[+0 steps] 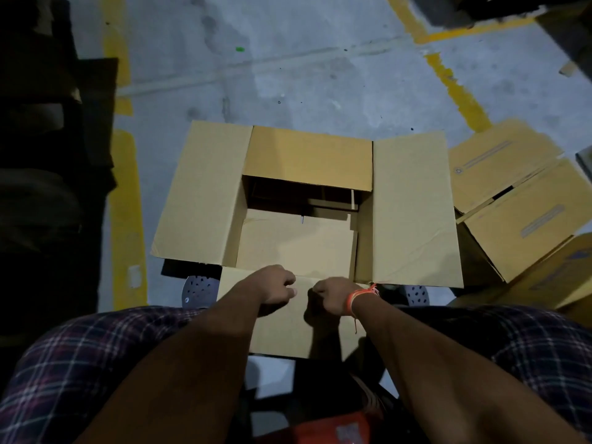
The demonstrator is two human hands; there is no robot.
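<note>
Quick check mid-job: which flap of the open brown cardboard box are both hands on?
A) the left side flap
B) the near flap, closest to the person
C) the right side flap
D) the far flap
B: the left hand and right hand both sit on the near flap of the open brown cardboard box, by its fold.

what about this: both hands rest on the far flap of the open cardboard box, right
No. In the head view the left hand and right hand rest on the near flap of the open cardboard box, not the far one.
</note>
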